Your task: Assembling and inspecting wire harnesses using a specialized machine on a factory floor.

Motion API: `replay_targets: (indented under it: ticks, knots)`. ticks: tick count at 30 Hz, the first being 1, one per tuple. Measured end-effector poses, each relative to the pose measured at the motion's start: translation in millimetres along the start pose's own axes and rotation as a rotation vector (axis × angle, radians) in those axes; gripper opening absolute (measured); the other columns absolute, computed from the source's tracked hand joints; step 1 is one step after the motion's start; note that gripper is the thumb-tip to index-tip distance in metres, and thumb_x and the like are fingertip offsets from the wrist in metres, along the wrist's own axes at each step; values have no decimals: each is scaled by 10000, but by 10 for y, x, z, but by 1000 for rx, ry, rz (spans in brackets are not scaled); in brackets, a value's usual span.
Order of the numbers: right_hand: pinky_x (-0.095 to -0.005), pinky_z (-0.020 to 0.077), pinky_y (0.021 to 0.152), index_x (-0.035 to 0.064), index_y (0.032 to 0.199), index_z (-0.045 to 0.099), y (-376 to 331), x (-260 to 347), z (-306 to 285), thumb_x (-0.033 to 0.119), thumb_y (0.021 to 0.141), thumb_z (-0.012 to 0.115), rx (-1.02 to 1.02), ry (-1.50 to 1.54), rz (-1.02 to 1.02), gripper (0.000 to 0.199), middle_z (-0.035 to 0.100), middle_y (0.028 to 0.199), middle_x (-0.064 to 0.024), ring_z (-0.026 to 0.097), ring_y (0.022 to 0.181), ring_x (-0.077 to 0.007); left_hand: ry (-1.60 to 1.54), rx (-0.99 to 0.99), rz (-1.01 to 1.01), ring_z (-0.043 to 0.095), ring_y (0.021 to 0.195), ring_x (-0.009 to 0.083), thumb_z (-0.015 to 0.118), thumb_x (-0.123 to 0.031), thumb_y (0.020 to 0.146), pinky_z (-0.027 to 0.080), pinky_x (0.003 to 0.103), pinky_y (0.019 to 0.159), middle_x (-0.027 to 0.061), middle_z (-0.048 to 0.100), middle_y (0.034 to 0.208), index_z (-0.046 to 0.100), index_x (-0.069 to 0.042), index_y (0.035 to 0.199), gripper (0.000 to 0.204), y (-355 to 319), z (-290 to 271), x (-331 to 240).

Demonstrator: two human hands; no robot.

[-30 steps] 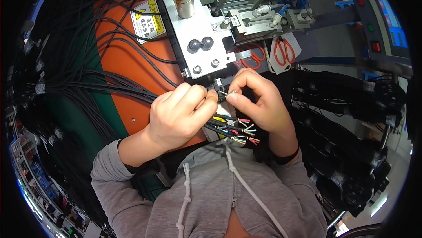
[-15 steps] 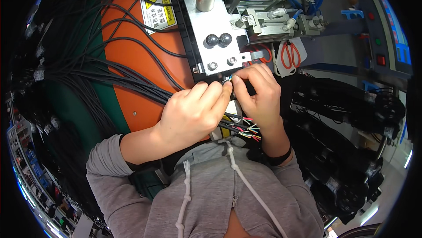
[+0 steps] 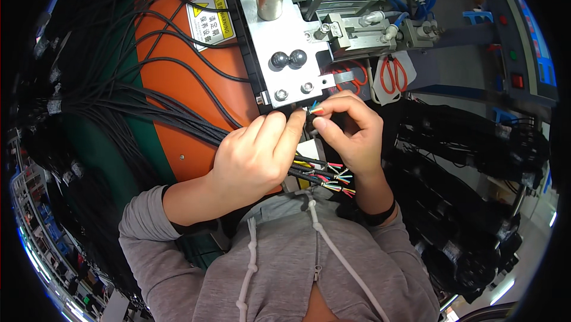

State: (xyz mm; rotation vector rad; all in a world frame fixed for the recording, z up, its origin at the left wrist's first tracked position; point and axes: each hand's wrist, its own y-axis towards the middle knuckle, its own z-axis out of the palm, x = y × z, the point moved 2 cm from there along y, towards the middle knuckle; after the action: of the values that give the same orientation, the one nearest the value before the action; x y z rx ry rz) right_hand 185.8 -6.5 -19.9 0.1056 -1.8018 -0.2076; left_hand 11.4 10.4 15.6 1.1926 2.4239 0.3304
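Note:
At the near edge of a metal machine head [image 3: 291, 36], both my hands meet over the end of a black cable. My left hand [image 3: 253, 152] is closed, its thumb and forefinger pinching the cable close to the machine; its fingers hide most of it. Small coloured wires [image 3: 315, 108] stick out past those fingertips. My right hand [image 3: 355, 134] is curled, with forefinger and thumb at these wires. Below the hands lie several more black cables [image 3: 309, 173], their stripped ends fanned into red, green, white and blue wires [image 3: 338, 173].
A bundle of black cables [image 3: 160, 105] runs in from the left over an orange panel [image 3: 187, 96] with a warning label [image 3: 211, 18]. Red-handled scissors [image 3: 392, 75] hang beyond my right hand. Air cylinders with blue hoses [image 3: 386, 12] stand behind. Wrapped black cable bundles [image 3: 470, 137] fill the right.
My right thumb has dropped slightly away from the forefinger, and the coloured wires show more between the hands. The machine sits slightly further left in view.

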Motion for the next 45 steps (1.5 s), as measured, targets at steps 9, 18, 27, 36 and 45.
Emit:
replay_targets:
  ticks: [9, 18, 27, 36, 45]
  knots:
    - [-248, 440, 675, 4, 808, 635, 27, -21, -98, 11, 756, 726, 125, 180, 81, 105, 620, 791, -50, 567, 719, -118, -60, -68, 71, 540, 585, 131, 683, -42, 646, 409, 256, 446, 53, 566, 757, 674, 26, 993, 354, 14, -56, 3]
    - [-259, 414, 709, -12, 816, 599, 37, 5, -144, -26, 762, 684, 308, 278, 298, 102, 587, 828, -57, 535, 769, -124, 5, -98, 144, 520, 575, 109, 682, -65, 674, 380, 229, 441, 23, 545, 732, 690, -10, 996, 327, -25, -27, 4]
    - [-283, 430, 654, 3, 734, 600, 81, 15, 27, -28, 727, 672, 26, -334, -180, 79, 572, 670, -67, 540, 651, -196, 95, 32, 66, 480, 630, 97, 626, -100, 691, 385, 205, 454, 2, 459, 740, 665, 9, 978, 310, 12, 25, -37]
    - [-287, 416, 612, 14, 720, 572, 50, -101, 108, -31, 719, 658, -94, -336, -240, 97, 553, 660, -65, 526, 631, -188, 111, 49, 14, 511, 646, 115, 626, -90, 694, 426, 212, 475, 20, 473, 760, 661, 25, 1000, 329, 14, 42, -46]
    - [-219, 397, 634, 2, 833, 571, -86, -372, 142, 41, 837, 622, -41, 79, 283, 65, 526, 719, 22, 480, 704, -42, 13, -41, 30, 556, 640, 131, 643, -70, 690, 450, 233, 500, 29, 506, 758, 656, 18, 953, 277, 26, 74, 67]
